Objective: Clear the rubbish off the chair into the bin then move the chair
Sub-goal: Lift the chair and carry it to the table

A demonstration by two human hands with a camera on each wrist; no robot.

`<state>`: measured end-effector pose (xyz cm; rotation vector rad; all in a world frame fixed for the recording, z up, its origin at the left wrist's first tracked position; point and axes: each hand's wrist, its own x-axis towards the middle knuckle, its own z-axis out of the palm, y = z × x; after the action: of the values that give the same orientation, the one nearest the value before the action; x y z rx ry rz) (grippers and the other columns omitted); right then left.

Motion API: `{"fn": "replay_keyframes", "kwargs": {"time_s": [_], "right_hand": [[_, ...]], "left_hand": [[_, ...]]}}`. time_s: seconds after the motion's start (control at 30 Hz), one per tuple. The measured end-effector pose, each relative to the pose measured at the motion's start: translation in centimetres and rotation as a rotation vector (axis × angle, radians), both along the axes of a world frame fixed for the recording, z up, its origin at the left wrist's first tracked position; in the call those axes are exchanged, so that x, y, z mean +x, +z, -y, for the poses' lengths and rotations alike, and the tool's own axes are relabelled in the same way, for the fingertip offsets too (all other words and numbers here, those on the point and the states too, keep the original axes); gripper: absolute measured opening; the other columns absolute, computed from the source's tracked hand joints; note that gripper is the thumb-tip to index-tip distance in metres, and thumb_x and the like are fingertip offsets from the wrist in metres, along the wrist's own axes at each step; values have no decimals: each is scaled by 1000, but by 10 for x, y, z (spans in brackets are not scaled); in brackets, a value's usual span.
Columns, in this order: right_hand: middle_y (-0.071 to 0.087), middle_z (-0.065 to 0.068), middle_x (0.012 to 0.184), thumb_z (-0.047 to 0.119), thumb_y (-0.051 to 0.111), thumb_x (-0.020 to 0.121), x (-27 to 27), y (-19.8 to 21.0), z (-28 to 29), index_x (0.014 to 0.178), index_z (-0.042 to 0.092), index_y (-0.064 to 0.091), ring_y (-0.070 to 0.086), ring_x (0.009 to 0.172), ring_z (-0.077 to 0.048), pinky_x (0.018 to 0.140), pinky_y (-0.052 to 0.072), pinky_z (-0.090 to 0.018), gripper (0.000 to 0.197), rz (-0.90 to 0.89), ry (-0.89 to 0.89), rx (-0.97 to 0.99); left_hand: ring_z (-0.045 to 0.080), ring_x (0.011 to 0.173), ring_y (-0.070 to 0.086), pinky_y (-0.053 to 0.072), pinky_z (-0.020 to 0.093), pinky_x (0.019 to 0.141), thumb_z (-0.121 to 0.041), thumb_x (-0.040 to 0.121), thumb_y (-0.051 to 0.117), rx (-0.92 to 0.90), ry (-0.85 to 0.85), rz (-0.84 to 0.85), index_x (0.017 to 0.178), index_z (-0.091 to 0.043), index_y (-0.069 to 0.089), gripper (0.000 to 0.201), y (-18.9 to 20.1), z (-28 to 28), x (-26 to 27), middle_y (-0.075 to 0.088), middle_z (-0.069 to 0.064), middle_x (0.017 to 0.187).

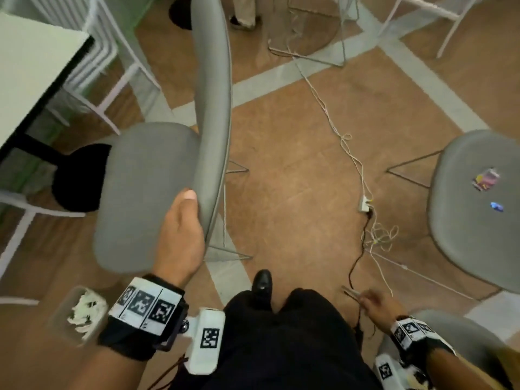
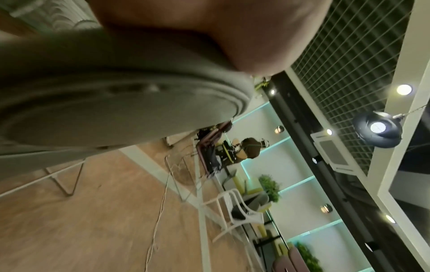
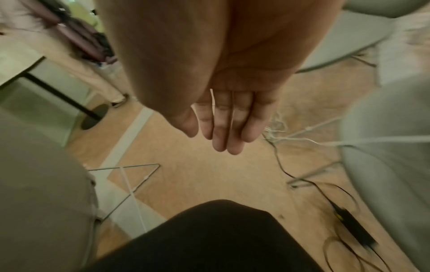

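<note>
A grey chair (image 1: 146,192) stands left of centre, its seat bare. My left hand (image 1: 194,212) grips the top edge of its curved backrest (image 1: 213,108), thumb on the seat side and fingers hidden behind. In the left wrist view only the palm (image 2: 209,33) against the grey backrest (image 2: 116,92) shows. My right hand (image 1: 368,299) hangs low by my right leg, holding nothing. Its fingers (image 3: 223,132) are straight and point at the floor. A clear bin (image 1: 81,313) with crumpled white paper sits on the floor at lower left.
A second grey chair (image 1: 472,209) on the right carries a colourful wrapper (image 1: 486,178) and a small blue scrap (image 1: 496,206). Cables and a power strip (image 1: 364,204) trail across the wooden floor. A white table (image 1: 33,71) and white chairs (image 1: 92,66) fill the upper left.
</note>
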<state>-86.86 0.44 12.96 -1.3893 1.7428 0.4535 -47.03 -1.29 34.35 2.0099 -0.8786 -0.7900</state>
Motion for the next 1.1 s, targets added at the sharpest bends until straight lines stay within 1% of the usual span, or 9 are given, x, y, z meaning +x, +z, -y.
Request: {"fn": "replay_keyframes", "kwargs": {"time_s": [0.03, 0.1, 0.23, 0.4, 0.53, 0.67, 0.8, 0.9, 1.1], "right_hand": [[65, 2, 78, 13, 59, 94, 5, 3, 26, 85, 22, 60, 64, 77, -19, 67, 44, -20, 13, 28, 66, -19], [67, -2, 86, 16, 58, 95, 19, 8, 76, 93, 23, 58, 64, 77, -15, 72, 49, -24, 8, 70, 196, -43], [70, 4, 100, 28, 58, 95, 64, 21, 172, 102, 33, 58, 67, 89, -15, 81, 49, -28, 9, 182, 440, -112], [71, 5, 97, 28, 57, 95, 129, 57, 282, 103, 38, 57, 67, 87, -11, 85, 55, -33, 12, 395, 779, -180], [71, 3, 104, 26, 56, 95, 181, 103, 356, 116, 26, 63, 67, 94, -15, 89, 54, -34, 22, 576, 967, -276], [67, -1, 111, 25, 56, 95, 244, 178, 414, 122, 16, 62, 63, 99, -15, 89, 53, -34, 29, 820, 1117, -556], [61, -3, 117, 34, 51, 96, 309, 227, 443, 123, 17, 61, 58, 107, -18, 95, 49, -34, 34, 995, 1286, -790], [64, -6, 115, 45, 40, 95, 355, 235, 453, 117, 18, 66, 58, 107, -25, 98, 46, -40, 43, 936, 1490, -837], [62, -5, 71, 63, 21, 95, 414, 239, 474, 77, 27, 66, 57, 76, -30, 86, 42, -42, 60, 611, 1800, -982]], "left_hand": [[-9, 80, 43, 24, 11, 83, -28, 106, 29, 34, 10, 23, 92, -31, 55, 30, 4, 8, -2, 51, -17, 95], [-1, 79, 41, 25, 16, 78, -37, 105, 29, 126, 30, 68, 82, -30, 49, 31, 8, 19, -3, 44, -20, 80], [19, 91, 50, 34, 32, 80, -63, 95, 33, 304, 72, 190, 99, -20, 55, 48, 18, 41, -13, 56, -5, 91], [30, 92, 58, 44, 42, 79, -84, 80, 19, 516, 280, 319, 94, -21, 54, 74, 31, 79, -34, 64, 5, 99], [35, 109, 58, 44, 47, 92, -86, 79, 11, 665, 470, 369, 121, -17, 56, 93, 36, 102, -46, 62, 14, 123], [39, 104, 60, 44, 45, 87, -83, 80, 9, 715, 643, 463, 108, -13, 64, 93, 31, 131, -50, 66, 20, 113], [38, 90, 64, 40, 42, 76, -77, 84, 11, 762, 764, 571, 92, -13, 68, 86, 29, 149, -56, 69, 20, 96], [37, 87, 64, 41, 41, 77, -73, 87, 15, 787, 800, 615, 92, -13, 70, 82, 27, 153, -58, 69, 20, 90], [34, 67, 60, 46, 38, 71, -68, 88, 17, 793, 830, 667, 74, -13, 64, 74, 23, 159, -57, 66, 15, 71]]}}
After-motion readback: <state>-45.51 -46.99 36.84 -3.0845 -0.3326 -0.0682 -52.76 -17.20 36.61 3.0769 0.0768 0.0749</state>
